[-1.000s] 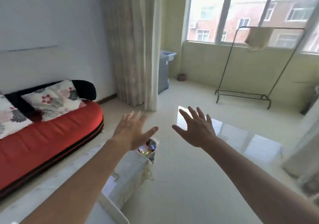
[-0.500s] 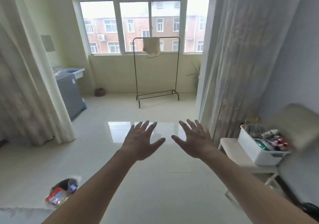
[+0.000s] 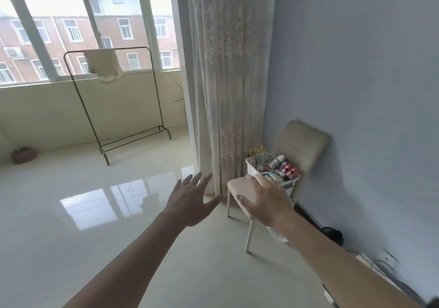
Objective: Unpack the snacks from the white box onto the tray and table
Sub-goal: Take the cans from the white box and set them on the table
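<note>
A white box (image 3: 252, 168) full of colourful snack packets (image 3: 281, 166) stands on the seat of a beige chair (image 3: 240, 187) in the corner by the grey wall. My right hand (image 3: 267, 201) is stretched out in front of the chair, fingers spread, holding nothing, and it hides part of the box's front. My left hand (image 3: 191, 201) is held out over the floor to the left of the chair, open and empty. No tray or table is in view.
A pale patterned curtain (image 3: 221, 82) hangs just left of the chair. A black clothes rack (image 3: 114, 103) with a cloth over its bar stands by the windows. Glossy tiled floor (image 3: 83, 212) spreads to the left. Dark items and cables (image 3: 332, 234) lie by the wall.
My view has swung right from the red sofa across the windows to the corner. The chair with the white box is now closer and more central. Both hands stay open and stretched forward.
</note>
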`<state>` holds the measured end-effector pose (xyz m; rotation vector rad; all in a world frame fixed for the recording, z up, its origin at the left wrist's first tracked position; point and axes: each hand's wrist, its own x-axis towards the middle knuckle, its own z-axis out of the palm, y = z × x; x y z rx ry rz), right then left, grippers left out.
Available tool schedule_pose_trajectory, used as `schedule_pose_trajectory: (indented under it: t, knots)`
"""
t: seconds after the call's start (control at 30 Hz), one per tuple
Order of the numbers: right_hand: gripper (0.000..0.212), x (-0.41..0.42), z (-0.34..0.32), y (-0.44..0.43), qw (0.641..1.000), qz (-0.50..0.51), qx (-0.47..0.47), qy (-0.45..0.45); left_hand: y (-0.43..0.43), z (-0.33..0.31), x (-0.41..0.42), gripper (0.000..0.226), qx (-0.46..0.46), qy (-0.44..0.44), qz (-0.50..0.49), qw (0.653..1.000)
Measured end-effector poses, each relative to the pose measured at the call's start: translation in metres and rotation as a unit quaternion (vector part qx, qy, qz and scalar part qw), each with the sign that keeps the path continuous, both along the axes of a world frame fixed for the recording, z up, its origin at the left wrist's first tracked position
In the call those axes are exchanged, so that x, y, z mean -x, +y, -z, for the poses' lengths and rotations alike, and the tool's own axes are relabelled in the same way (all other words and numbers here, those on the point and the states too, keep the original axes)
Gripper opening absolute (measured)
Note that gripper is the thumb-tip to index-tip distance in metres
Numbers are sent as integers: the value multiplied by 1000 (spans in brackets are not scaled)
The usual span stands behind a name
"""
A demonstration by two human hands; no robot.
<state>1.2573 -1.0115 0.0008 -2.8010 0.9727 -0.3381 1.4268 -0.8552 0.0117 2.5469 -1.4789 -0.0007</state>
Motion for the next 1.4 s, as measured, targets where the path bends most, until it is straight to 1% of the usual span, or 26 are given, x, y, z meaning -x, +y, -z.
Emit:
schedule_pose_trajectory:
  t: [0.13,0.27,0.37,0.47,0.6,0.73,0.9,1.17,1.3,1.4]
  knots:
    - [91,29,16,-37,998,56,-19,6,-55,9,12,80,-4,11,54,998]
    - [79,39,30,-70,995,93,-38,7,-101,24,12,80,-3,13,103,995]
    - [73,30,37,-95,993,114,-40,10,-137,35,-1,80,1,18,132,991]
    - [74,10,40,-124,991,131,-40,4,-179,40,-28,83,7,19,147,989]
    - [70,-25,46,-167,989,144,-44,2,-236,47,-70,89,24,38,159,986]
    - [72,-61,53,-214,982,179,-55,8,-291,51,-112,80,20,45,192,980]
    - [71,-90,60,-258,970,231,-75,-16,-353,48,-151,76,2,36,238,971]
    - [74,-104,87,-324,948,289,-131,-20,-447,72,-173,77,-28,77,286,955]
    - [71,-105,102,-373,942,306,-135,-35,-503,84,-171,71,-40,82,297,951]
    - [71,-107,120,-418,935,316,-151,-49,-551,99,-168,71,-58,86,304,947]
